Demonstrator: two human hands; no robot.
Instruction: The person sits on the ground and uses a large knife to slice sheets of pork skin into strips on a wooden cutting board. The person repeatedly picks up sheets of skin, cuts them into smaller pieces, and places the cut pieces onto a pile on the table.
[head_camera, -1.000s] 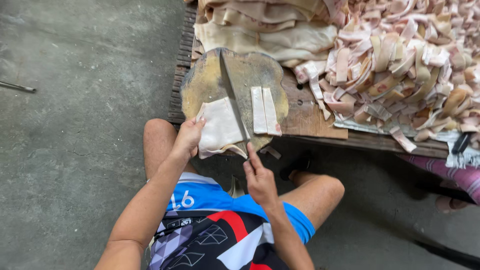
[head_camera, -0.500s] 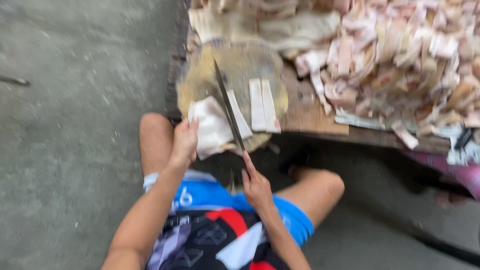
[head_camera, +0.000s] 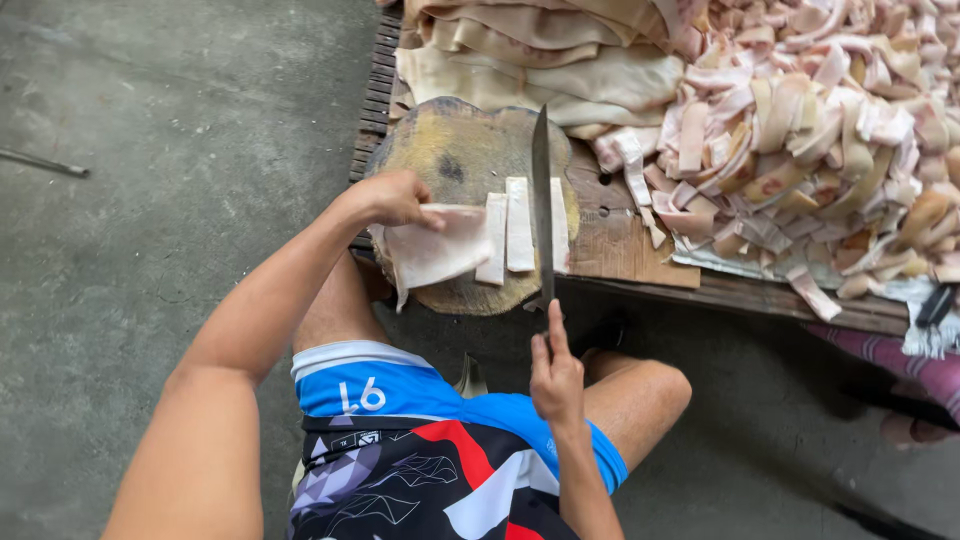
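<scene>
Long knife (head_camera: 541, 200) tip-away, gripped by right hand (head_camera: 556, 378); left hand (head_camera: 392, 197) fingers pinning skin sheet (head_camera: 432, 250).

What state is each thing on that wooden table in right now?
Pale pork-skin sheet: flat, pinned by left hand.
Long steel knife: gripped by right hand, over the strips.
Cut strips: lying side by side.
Round wooden chopping block: stained.
Strip heap: piled loosely.

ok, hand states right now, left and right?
Left hand: closed on the pale flat skin sheet, on the round wooden block.
Right hand: closed on the long dark-bladed knife.
</scene>
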